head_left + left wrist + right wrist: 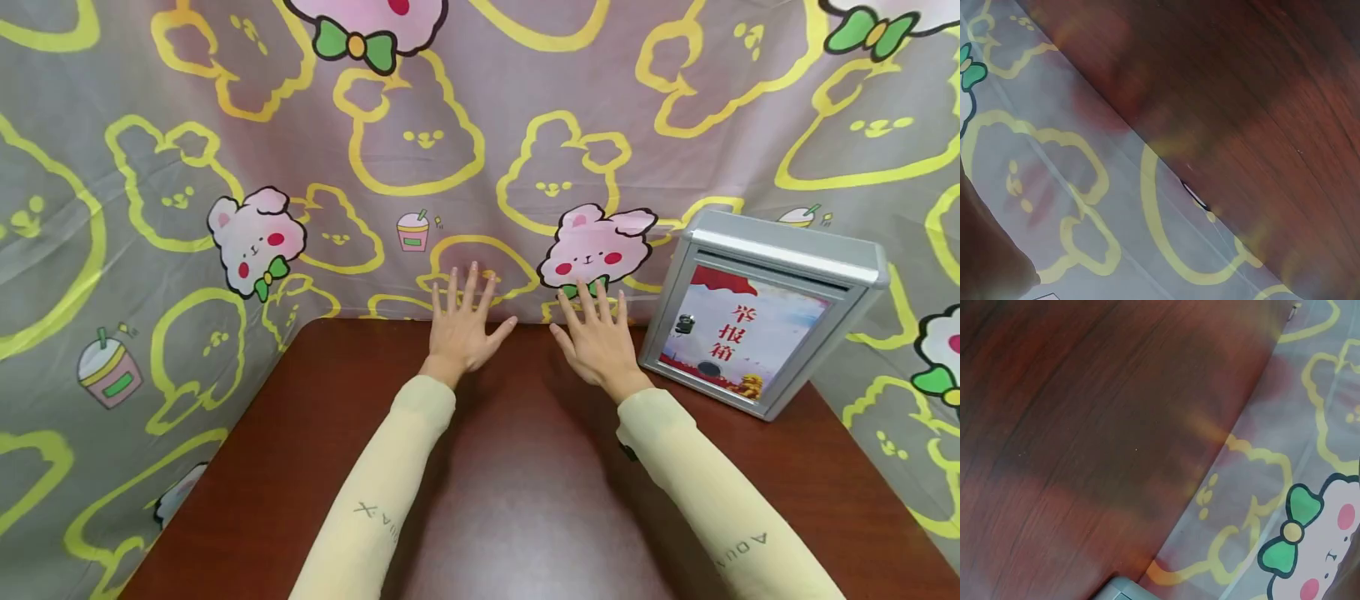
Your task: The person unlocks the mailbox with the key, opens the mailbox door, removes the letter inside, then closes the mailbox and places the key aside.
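Both hands reach forward over the table's far part, palms down, with nothing held. My left hand [461, 333] has its fingers spread and straight, its fingertips overlapping the patterned cloth in the head view. The right hand [597, 337] mirrors it, fingers also straight and spread. Just right of that hand stands a silver metal box [757, 312], with a slot near its top, a small lock and red characters on a printed front panel. At the bottom of the right wrist view a corner of the box [1124, 590] shows. Only a dark, blurred part of the left hand [991, 250] appears in its wrist view.
A dark red-brown wooden table [525, 517] lies under the arms. Grey cloth [315, 150] printed with yellow outlines and pink rabbits hangs along the table's back and sides. Cream sleeves [382, 500] cover both forearms.
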A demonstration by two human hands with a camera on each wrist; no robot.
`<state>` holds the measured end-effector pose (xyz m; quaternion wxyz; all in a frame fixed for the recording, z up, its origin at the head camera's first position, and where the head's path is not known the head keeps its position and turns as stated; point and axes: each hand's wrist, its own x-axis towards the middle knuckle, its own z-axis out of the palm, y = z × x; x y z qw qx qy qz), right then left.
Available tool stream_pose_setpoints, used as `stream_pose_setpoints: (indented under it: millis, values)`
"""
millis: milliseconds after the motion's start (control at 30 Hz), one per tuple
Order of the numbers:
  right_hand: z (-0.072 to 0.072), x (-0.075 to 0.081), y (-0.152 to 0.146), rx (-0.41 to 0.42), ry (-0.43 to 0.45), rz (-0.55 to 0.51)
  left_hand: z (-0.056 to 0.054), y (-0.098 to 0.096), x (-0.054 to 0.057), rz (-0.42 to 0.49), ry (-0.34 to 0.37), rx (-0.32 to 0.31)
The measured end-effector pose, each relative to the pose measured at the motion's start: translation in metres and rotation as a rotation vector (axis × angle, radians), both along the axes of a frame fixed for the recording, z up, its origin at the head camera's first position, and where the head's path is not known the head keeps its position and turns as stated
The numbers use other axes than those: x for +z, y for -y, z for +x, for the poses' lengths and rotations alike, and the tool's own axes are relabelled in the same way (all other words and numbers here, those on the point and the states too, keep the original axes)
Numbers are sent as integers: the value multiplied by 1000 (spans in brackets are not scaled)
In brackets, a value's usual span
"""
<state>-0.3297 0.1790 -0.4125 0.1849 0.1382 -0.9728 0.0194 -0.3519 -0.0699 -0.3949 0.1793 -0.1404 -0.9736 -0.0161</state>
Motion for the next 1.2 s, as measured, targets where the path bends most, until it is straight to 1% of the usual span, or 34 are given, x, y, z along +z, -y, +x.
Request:
stream_pose_setpoints:
  millis: [100,233,400,567,733,800,833,1000,1067,1200]
  values:
    - [3,1,-4,1,-4,-14,2,-1,-1,5,-7,-2]
    - [7,3,-9,12,0,-41,2,0,-3,16,18,6]
    - [8,8,-23,5,-17,-63,0,-5,2,46,38,-11]
    - [12,13,-31,1,-21,-85,4,-8,3,67,24,-29]
    - [17,21,-34,0,-30,-92,6,-12,8,85,13,-35]
    - [22,22,-35,10,-29,-104,8,-14,8,113,21,-37]
    - [24,23,-35,14,-33,-113,9,-15,8,135,36,-39]
    - [45,31,-39,32,-48,-197,17,-22,8,289,83,-71]
    - [53,35,-42,39,-61,-221,20,-25,6,324,87,-82]
    - [68,44,-50,49,-105,-244,26,-31,4,359,91,-103]
